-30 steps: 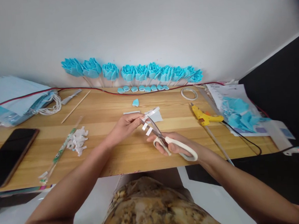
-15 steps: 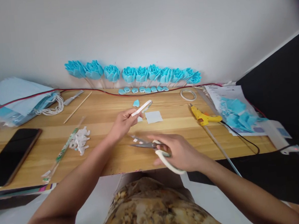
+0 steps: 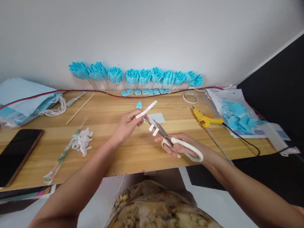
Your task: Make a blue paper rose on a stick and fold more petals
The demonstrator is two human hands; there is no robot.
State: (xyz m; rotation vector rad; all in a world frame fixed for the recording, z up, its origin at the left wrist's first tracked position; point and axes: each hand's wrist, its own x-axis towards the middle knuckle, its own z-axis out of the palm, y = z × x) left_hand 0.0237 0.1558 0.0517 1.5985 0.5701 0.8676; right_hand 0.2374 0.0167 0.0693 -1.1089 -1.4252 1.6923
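Two hands: both over the middle of the desk (image 3: 102, 114), toward its front edge.
Left hand (image 3: 128, 125): thumb and forefinger pinched together on the lower end of a white strip (image 3: 147, 109).
White strip: held in the air above the desk's middle, slanting up toward the back edge.
Right hand (image 3: 181, 147): fingers through the loops and closed on the white handles of the scissors (image 3: 166, 138).
Scissors: blades slightly parted, tips just under the strip; whether they touch it cannot be told.
White bits (image 3: 153, 129): two small pieces, clinging to a blade.
White paper square (image 3: 159, 117): flat on the desk, just behind the blades.
Blue petal (image 3: 139, 105): single, lying behind the left hand.
Blue paper flowers (image 3: 136, 75): row along the back edge, leaning on the wall.
Glue gun (image 3: 204, 118): yellow, between the right hand and the right edge.
Tape ring (image 3: 190, 97): near the back edge, right of middle.
White scraps (image 3: 82, 141): small heap, left of the left forearm.
Phone (image 3: 11, 156): front left corner, screen dark.
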